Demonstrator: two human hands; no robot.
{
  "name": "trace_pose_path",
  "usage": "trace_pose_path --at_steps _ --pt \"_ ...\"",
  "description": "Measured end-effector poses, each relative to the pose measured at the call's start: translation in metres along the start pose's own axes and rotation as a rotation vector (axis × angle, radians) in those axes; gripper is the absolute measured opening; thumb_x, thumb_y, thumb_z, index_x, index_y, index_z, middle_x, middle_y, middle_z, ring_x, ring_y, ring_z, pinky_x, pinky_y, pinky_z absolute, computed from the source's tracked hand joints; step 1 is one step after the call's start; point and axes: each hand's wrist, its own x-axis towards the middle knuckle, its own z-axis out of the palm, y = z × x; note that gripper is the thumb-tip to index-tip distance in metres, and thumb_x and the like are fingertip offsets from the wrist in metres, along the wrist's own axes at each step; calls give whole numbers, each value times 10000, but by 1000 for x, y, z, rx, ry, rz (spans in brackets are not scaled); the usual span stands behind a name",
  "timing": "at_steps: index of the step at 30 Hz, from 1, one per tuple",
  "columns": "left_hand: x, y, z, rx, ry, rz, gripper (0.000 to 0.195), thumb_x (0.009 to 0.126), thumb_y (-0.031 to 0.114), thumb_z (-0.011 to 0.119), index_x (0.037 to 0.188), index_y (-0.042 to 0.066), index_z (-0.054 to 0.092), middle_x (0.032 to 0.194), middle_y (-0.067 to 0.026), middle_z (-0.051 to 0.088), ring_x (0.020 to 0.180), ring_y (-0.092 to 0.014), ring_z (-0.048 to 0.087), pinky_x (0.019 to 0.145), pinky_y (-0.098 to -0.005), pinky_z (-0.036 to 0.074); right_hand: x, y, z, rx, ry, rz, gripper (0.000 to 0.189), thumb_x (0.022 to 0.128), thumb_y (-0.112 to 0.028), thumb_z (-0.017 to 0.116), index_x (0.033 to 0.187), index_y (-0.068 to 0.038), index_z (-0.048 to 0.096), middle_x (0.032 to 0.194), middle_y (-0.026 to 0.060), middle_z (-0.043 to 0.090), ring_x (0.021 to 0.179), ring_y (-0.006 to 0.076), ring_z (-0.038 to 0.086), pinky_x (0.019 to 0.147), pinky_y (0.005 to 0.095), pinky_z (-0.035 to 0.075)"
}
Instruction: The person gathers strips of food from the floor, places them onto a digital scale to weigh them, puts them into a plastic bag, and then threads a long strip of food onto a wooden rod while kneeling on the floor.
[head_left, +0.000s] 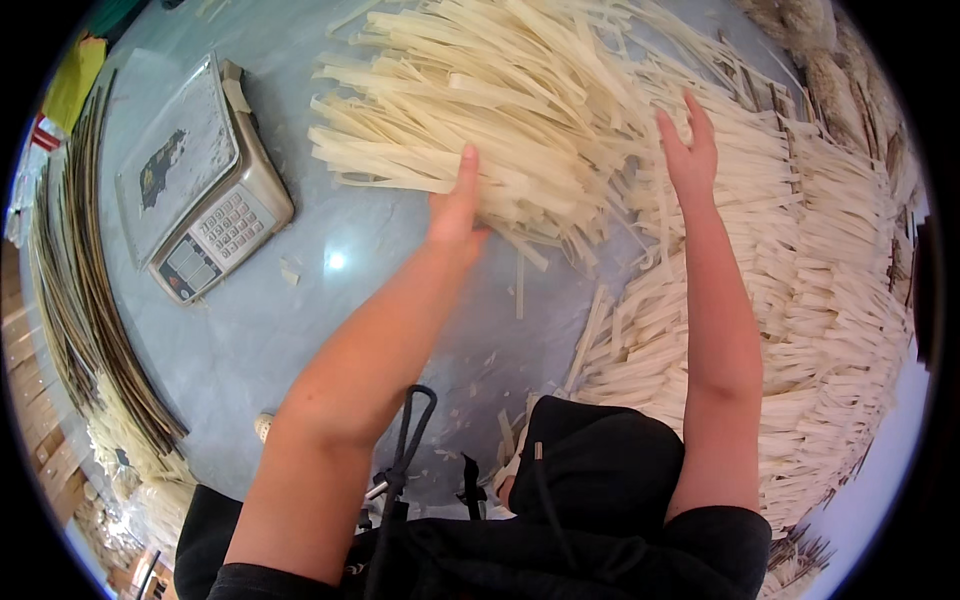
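Note:
A broad, loose bundle of pale flat strips (480, 90), which look like dried wide noodles, lies across the grey floor in front of me. My left hand (455, 206) grips its near edge, thumb on top and the fingers partly hidden underneath. To the right, my right hand (691, 157) is raised with fingers spread and nothing in it. It is over or beside rows of similar paler strips (810, 315); whether it touches them I cannot tell. Thin dark sticks show among the upper rows.
A digital weighing scale (232, 217) with a worn metal plate stands at the left. Beyond it lie long thin brown sticks (94, 285). A yellow item (75, 82) is at the upper left rim. Small strip scraps (289, 271) dot the floor.

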Motion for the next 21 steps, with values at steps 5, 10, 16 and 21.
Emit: trace_pose_path --at_steps 5,10,16,21 --pt "-15 16 -63 -50 149 65 870 821 633 575 1434 95 271 1450 -114 318 1337 -281 311 1062 -550 275 -49 102 6 -176 -12 236 613 827 -314 652 1346 -54 457 1266 221 527 1152 327 527 981 370 408" --pt "-2 4 -81 15 -48 70 743 907 513 529 1440 87 235 1472 -115 272 1347 -295 293 1051 -540 302 -53 22 62 -89 -311 225 533 841 -341 603 1293 -74 511 1268 195 550 1066 335 581 914 365 459" --pt "-35 19 -37 253 27 -40 626 961 389 495 1435 83 224 1450 -109 296 1332 -308 310 1030 -501 352 -26 39 -6 -254 -458 390 446 818 -346 613 1197 -113 588 1116 149 640 985 315 622 873 382 476" --pt "-22 -6 -40 131 -75 65 635 958 386 504 1435 77 222 1438 -115 311 1304 -304 349 1020 -494 365 -71 19 38 -175 -489 102 398 797 -243 626 1175 -120 602 941 121 677 864 256 645 782 334 494"
